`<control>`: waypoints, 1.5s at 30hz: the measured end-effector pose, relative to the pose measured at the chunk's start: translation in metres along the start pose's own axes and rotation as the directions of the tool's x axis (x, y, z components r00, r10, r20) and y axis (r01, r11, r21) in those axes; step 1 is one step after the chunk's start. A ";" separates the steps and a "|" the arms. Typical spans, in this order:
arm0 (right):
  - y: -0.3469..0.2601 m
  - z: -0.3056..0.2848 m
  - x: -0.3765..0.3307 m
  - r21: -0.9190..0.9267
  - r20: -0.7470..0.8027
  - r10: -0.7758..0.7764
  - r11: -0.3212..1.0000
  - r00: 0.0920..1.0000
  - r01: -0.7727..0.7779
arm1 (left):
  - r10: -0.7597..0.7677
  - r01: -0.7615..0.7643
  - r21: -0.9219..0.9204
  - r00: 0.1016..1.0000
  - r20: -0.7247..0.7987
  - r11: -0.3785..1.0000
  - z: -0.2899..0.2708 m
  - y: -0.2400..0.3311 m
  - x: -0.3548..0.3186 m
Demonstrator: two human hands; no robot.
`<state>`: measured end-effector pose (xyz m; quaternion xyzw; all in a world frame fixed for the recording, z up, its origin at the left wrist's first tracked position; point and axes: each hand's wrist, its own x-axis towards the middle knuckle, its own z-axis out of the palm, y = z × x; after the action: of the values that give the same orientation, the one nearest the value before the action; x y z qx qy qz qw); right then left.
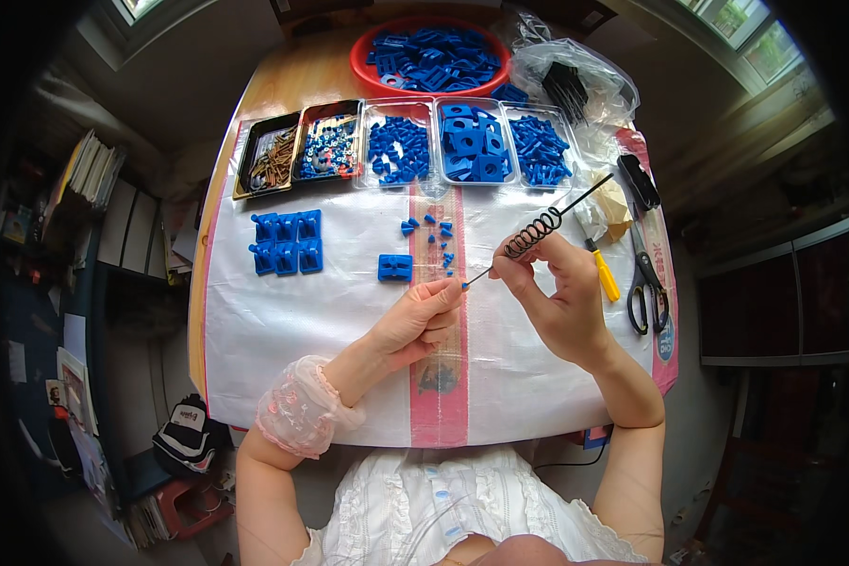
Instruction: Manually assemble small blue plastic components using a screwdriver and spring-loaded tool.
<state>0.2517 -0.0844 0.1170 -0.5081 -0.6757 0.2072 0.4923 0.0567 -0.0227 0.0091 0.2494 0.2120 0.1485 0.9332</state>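
Observation:
Over the middle of the table, my left hand [415, 323] is closed, pinching a tiny blue plastic piece [464, 285] between thumb and forefinger. My right hand [568, 302] grips a thin black rod [590, 191] with a black coil spring [534, 232] around it. The rod slants down to the left, its thin end meeting the blue piece; the exact contact is too small to make out. Beyond my left hand lie a blue block [395, 268] and several small blue cone-like pieces [431, 219]. Farther left, several blue blocks with raised parts [287, 242] stand grouped in rows.
At the back, trays hold brown screws [272, 162], small mixed hardware [328, 146] and blue parts [399, 151]. Behind them is a red basin [360, 68] of blue parts. A yellow-handled tool [606, 275], black scissors [643, 288] and a clear plastic bag [613, 80] lie at the right.

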 end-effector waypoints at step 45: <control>-0.004 0.000 -0.002 -0.053 0.023 -0.017 0.998 1.000 0.018 | -0.046 0.046 -0.008 0.999 -0.020 0.999 -0.002 0.002 -0.002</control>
<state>0.2496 -0.0875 0.1198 -0.5128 -0.6908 0.1908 0.4727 0.0541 -0.0208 0.0091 0.2393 0.2266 0.1303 0.9351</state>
